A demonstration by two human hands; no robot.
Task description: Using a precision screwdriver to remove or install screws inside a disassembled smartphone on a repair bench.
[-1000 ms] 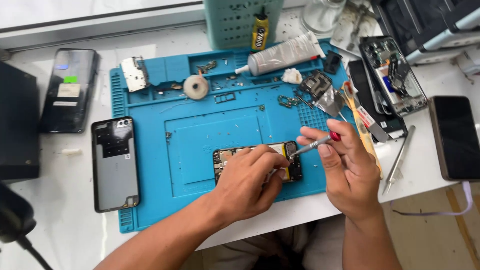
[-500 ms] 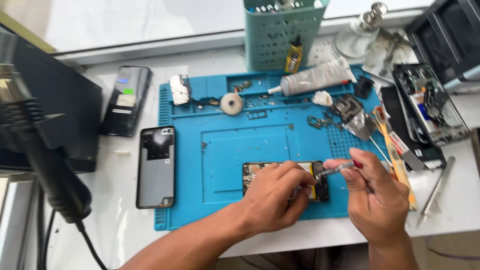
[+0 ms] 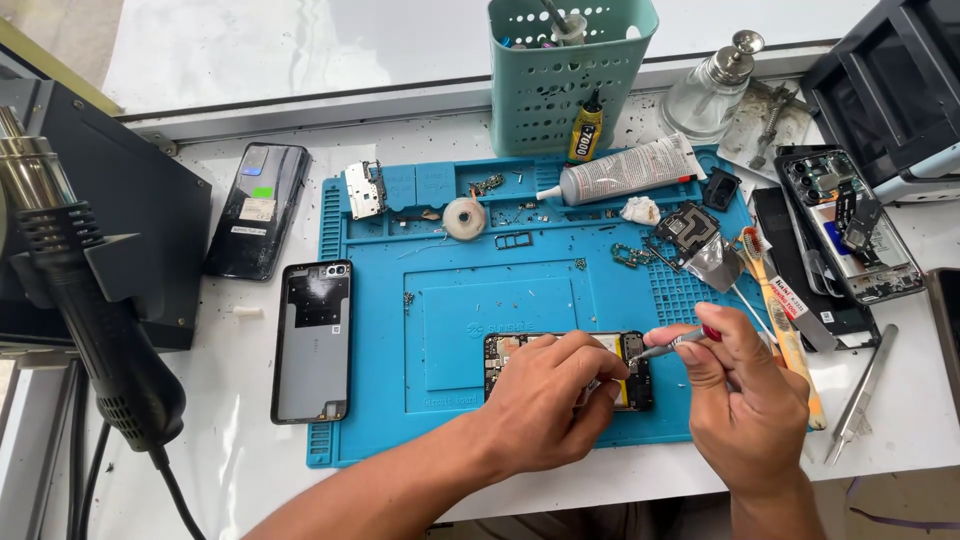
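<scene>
At the back edge of the white worktable (image 3: pixel 250 450), a pale green perforated plastic basket (image 3: pixel 560 80) stands upright with tool handles poking out of its top; a small black-and-yellow glue tube (image 3: pixel 585 130) leans against its front wall. Just right of it stands a clear glass bottle with a metal pump top (image 3: pixel 712 90). The blue silicone repair mat (image 3: pixel 500 300) has shallow trays along its far edge: these hold a small metal shield plate (image 3: pixel 365 188), a roll of white tape (image 3: pixel 465 217), tiny screws and, lying across them, a grey squeeze tube with a white nozzle (image 3: pixel 625 170).

Near the front of the mat lies the opened black smartphone with its innards exposed (image 3: pixel 632 375), lengthwise left to right. The left hand (image 3: pixel 545 405) lies over its middle, fingers curled and pressed down on it, holding it flat. The right hand (image 3: pixel 745 400) is just beside the phone's right end, thumb and fingers pinched around a slim metal screwdriver with a red cap (image 3: pixel 675 345), whose tip touches the phone near its upper right corner.

Left of the mat a grey phone back cover (image 3: pixel 312 345) lies flat, a dark phone (image 3: pixel 258 208) beyond it, and a black hot-air gun (image 3: pixel 85 300) hangs at the far left. Metal tweezers (image 3: pixel 860 395) lie to the right.
</scene>
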